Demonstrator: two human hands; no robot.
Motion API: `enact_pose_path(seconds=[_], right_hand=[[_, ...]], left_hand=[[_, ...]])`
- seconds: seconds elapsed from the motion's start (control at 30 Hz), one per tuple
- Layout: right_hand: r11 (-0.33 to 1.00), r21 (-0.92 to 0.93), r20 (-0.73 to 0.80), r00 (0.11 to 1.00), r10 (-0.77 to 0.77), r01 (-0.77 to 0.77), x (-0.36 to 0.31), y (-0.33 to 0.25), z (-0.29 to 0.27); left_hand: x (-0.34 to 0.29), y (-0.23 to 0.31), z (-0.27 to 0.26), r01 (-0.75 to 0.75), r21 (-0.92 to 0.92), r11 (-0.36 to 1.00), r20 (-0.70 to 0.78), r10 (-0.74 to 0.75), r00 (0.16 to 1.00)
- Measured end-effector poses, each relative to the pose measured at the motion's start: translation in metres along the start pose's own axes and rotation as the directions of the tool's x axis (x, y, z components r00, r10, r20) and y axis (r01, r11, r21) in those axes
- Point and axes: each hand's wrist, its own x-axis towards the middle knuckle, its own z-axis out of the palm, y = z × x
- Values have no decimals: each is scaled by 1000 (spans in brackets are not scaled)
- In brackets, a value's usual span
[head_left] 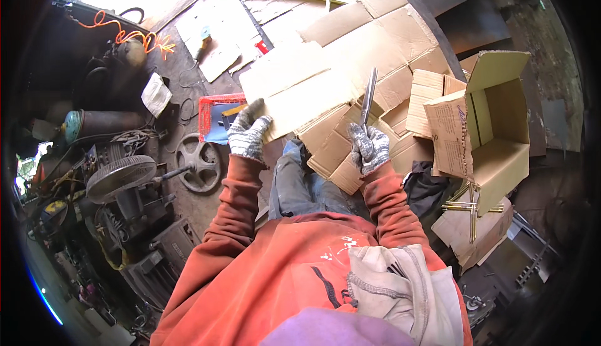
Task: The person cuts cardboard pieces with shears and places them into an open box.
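Note:
Both my hands wear grey-and-white striped knit gloves. My left hand [248,134] is at the left edge of a flat tan cardboard sheet [289,92], fingers closed on the edge. In my right hand [370,147] a slim, shiny metal bar-like tool [370,95] points up and away; its exact kind I cannot make out. Under and beside that hand lie folded cardboard pieces [338,149], close to my knees. Just left of the sheet stands a red-rimmed container [201,120] with blue inside and a yellow-brown item across it.
An open cardboard box [501,152] stands at the right. More flattened cardboard [400,39] spreads ahead. On my left are a handwheel [198,161], a fan [121,179], a gas cylinder [103,125] and an orange coiled hose [125,33]. A yellow-handled tool [203,46] lies on white board.

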Motion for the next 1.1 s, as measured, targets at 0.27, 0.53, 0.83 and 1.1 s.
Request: enact_pose_path(seconds=[0.27, 0.53, 0.83, 1.1], right_hand=[[875, -454, 295, 955, -32, 169, -39, 12, -10], [684, -621, 413, 902, -130, 382, -56, -2, 17], [874, -451, 275, 960, -59, 182, -49, 2, 32], [880, -444, 319, 947, -24, 171, -52, 7, 33]], left_hand=[[46, 14, -23, -10, -262, 965, 71, 30, 997], [20, 27, 14, 114, -34, 993, 227, -104, 968], [10, 15, 19, 155, -108, 982, 210, -130, 969], [-36, 32, 44, 493, -185, 850, 247, -446, 860]])
